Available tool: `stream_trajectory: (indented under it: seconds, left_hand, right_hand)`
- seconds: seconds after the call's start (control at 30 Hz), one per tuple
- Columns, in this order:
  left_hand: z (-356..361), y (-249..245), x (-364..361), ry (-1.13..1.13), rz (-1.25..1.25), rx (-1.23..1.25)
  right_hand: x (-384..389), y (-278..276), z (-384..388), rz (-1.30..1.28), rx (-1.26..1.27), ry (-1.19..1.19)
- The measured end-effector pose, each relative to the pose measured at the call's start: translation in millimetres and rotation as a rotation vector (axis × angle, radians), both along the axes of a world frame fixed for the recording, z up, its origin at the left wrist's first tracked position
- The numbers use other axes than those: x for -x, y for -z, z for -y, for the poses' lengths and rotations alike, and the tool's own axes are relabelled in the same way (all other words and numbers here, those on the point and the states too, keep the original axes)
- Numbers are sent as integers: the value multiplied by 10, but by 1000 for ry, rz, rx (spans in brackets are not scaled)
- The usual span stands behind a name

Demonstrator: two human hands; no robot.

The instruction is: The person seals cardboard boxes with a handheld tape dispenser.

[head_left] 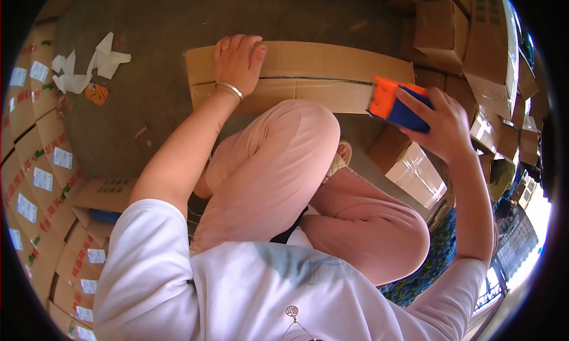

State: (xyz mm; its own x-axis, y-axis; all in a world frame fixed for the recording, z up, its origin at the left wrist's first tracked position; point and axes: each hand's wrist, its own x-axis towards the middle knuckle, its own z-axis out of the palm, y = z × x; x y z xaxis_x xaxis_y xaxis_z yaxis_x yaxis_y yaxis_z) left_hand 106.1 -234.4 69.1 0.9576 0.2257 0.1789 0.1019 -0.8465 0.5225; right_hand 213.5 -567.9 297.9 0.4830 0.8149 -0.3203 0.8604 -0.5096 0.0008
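Note:
A long, flat cardboard box point(332, 92) lies on the floor in front of my knees, with a narrow seam running along its top. My left hand point(239, 59) rests on the box's left part, its fingers over the far edge. In my right hand point(441, 121) is a blue and orange tool point(400, 104), possibly a tape dispenser, gripped at its blue side. The tool's orange end points left and is over the right end of the box. Whether it touches the cardboard I cannot tell.
Stacked cartons with white labels point(42, 179) line the left side. More cardboard boxes point(441, 32) are piled at the right, one nearer box point(409, 166) beside my knee. Crumpled white paper point(106, 57) and an orange striped scrap point(96, 94) lie on the floor at the upper left.

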Motion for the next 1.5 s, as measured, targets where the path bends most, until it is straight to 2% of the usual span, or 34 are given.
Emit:
stream_trajectory:
  seconds: [0.1,0.17,0.23,0.3,0.33,0.4,0.5,0.57,0.77,0.87,0.97,1.03,1.13,1.23,1.37,1.43,1.5]
  left_hand:
    - [-24,-8,36,1,-17,104]
    - [-6,4,21,21,2,159]
    - [23,61,-25,-49,-47,-24]
    - [74,74,-43,-66,-50,-110]
    - [96,76,-27,-74,-57,-198]
    - [96,59,-22,-66,-78,-221]
    - [74,76,-45,-47,-74,-249]
    - [27,97,-52,-30,-60,-260]
    - [-230,116,-134,35,-29,-223]
    - [-706,92,-91,79,16,-306]
    - [-1082,25,-64,87,-60,-277]
    - [-1128,-61,-129,4,-197,-326]
    - [-474,-35,-339,160,-159,-91]
    - [33,-137,-509,211,-236,49]
    - [17,-209,-494,282,-347,109]
    - [89,-265,-445,258,-354,48]
    - [134,-246,-400,221,-348,-22]
  right_hand:
    - [-60,-85,37,1,-46,-24]
    - [-101,75,55,13,86,55]
    - [-148,532,153,-24,74,56]
    - [-199,693,93,-76,64,47]
    - [-155,717,-58,-72,181,109]
    - [-114,762,-207,-66,299,180]
    - [-166,798,-225,-50,383,166]
    - [-162,837,-204,-40,330,94]
    - [5,888,-299,-19,257,142]
    - [208,841,-777,-70,310,215]
    - [354,1035,-1180,-50,199,195]
    - [398,1030,-1344,-57,200,190]
    - [338,905,-1374,-136,243,174]
    - [302,865,-1235,-127,149,147]
    - [94,706,-860,-199,41,120]
    - [15,767,-654,-105,-237,-16]
    - [-42,757,-457,-140,-208,10]
